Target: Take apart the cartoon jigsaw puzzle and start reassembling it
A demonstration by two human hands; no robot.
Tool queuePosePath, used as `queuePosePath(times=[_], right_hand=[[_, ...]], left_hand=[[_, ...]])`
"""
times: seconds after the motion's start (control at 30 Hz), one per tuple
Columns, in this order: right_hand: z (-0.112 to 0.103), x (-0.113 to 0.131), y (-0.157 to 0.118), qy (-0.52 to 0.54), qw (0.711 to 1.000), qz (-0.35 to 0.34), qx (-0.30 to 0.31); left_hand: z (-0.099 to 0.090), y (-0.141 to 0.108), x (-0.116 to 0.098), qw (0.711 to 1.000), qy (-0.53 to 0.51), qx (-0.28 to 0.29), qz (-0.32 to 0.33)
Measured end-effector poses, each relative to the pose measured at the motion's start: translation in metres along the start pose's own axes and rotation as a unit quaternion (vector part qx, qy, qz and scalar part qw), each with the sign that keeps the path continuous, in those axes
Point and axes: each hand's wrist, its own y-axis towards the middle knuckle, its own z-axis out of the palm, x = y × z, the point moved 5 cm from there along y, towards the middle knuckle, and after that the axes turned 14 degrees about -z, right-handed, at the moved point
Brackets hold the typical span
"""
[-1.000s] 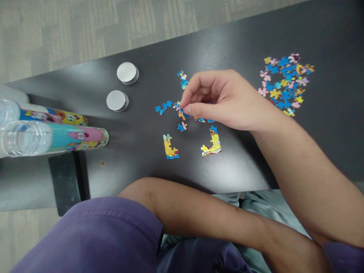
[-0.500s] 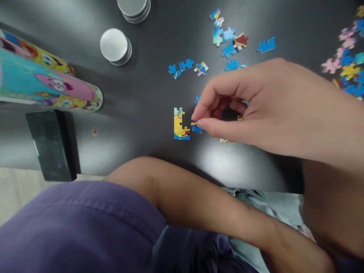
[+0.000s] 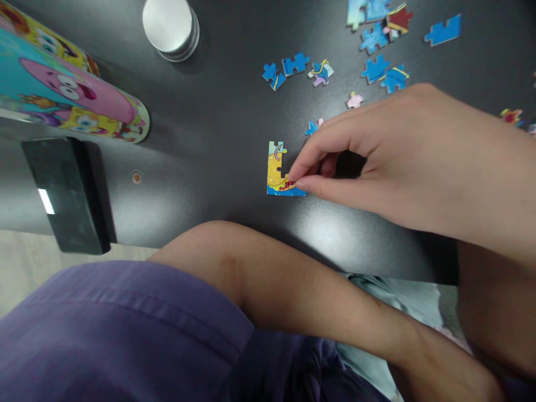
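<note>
My right hand (image 3: 385, 162) reaches in from the right with thumb and index fingertip pinched on a small jigsaw piece (image 3: 300, 192). Only the piece's blue lower edge shows past the fingertips. It lies against the right end of an L-shaped joined section (image 3: 274, 170), yellow with a blue bottom strip; whether the tabs are fully locked is hidden. A blue and pink piece (image 3: 311, 128) lies just above the index finger, with a pink piece (image 3: 354, 100) farther up. My left hand is out of view.
Several loose pieces (image 3: 374, 38) lie at the upper right of the dark table (image 3: 201, 145). Round silver tins (image 3: 167, 25), a cartoon-printed cylinder (image 3: 104, 106) and a black phone (image 3: 67, 195) stand or lie at left. My bent leg (image 3: 268, 273) is along the near edge.
My right hand has brought the pinched piece left against the yellow section, closing the gap between them. The view has shifted, so the loose pieces and tins appear higher.
</note>
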Motion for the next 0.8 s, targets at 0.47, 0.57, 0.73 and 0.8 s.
queuePosePath(times=[0.47, 0.57, 0.73, 0.8], right_hand=[[0.004, 0.002, 0.005, 0.073, 0.994, -0.069, -0.038], [0.007, 0.0, 0.003, 0.081, 0.993, -0.079, -0.033], [0.013, -0.004, 0.003, 0.081, 0.994, -0.067, -0.038], [0.014, -0.005, 0.003, 0.077, 0.994, -0.064, -0.032]], left_hand=[[0.018, -0.033, 0.029, 0.99, -0.064, -0.085, -0.092], [0.008, -0.027, 0.038, 0.936, -0.137, -0.284, -0.154], [-0.002, -0.03, 0.022, 0.956, -0.108, -0.264, -0.073], [0.003, -0.025, 0.01, 0.991, -0.067, -0.113, 0.009]])
